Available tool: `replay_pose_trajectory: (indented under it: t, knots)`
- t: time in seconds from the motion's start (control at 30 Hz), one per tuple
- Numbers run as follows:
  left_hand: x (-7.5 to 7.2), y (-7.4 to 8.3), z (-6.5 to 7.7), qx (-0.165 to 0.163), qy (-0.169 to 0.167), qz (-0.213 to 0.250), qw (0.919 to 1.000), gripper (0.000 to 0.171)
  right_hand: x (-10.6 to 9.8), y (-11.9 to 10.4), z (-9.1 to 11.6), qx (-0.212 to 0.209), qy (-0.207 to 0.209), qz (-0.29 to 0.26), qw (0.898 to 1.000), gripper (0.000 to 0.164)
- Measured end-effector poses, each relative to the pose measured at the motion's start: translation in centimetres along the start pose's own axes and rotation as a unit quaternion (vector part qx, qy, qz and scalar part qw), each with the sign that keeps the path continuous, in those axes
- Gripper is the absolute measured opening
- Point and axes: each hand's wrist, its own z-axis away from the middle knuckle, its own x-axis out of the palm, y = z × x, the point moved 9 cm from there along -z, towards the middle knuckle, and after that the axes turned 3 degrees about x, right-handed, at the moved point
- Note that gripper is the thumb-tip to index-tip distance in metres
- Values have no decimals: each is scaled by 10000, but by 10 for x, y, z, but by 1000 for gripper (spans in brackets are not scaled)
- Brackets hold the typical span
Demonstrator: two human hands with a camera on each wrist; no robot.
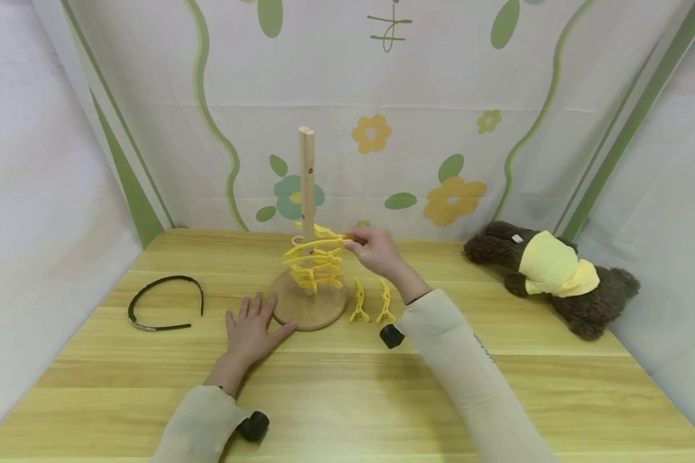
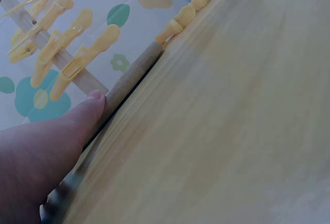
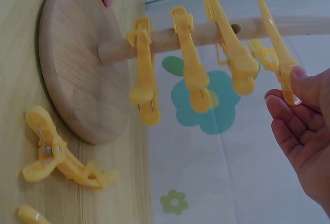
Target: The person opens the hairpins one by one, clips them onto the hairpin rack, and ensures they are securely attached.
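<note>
A wooden post [image 1: 307, 186] rises from a round wooden base [image 1: 313, 316]. Several yellow alligator hair clips are on the lower post, one above another, such as this clip [image 3: 194, 69]. At the top of the stack, my right hand [image 1: 378, 252] pinches the handle end of a yellow hair clip [image 3: 277, 36] between thumb and fingers; its long jaws reach across the post. My left hand [image 1: 253, 334] lies flat with spread fingers at the base's left edge, thumb [image 2: 94, 103] touching the rim.
Two loose yellow clips, a left clip [image 1: 359, 302] and a right clip [image 1: 385, 302], lie right of the base. A black headband [image 1: 165, 280] lies at the left. A dark brown plush toy [image 1: 556, 270] in a yellow shirt lies back right. Behind hangs a flowered curtain [image 1: 347, 83].
</note>
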Motion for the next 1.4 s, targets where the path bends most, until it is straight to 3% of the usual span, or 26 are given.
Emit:
replay_pose_trajectory:
  t: [0.63, 0.9, 1.1, 1.27, 1.4]
  knots:
    - [0, -1, 0, -22, -5, 55, 10000, 81, 22, -3, -5, 376, -515, -403, 9972, 26]
    - [0, -1, 0, -21, -10, 57, 10000, 81, 23, -5, -3, 293, -467, -417, 9976, 25]
    - [-1, 1, -1, 8, -7, 84, 10000, 81, 22, 0, -1, 452, -534, -656, 9954, 31]
    - [-1, 1, -1, 22, 22, 82, 10000, 81, 7, 2, 4, 467, -239, -987, 9937, 39]
    - [0, -2, 0, -22, 19, -20, 10000, 81, -5, 11, 20, 669, 39, -984, 9929, 41]
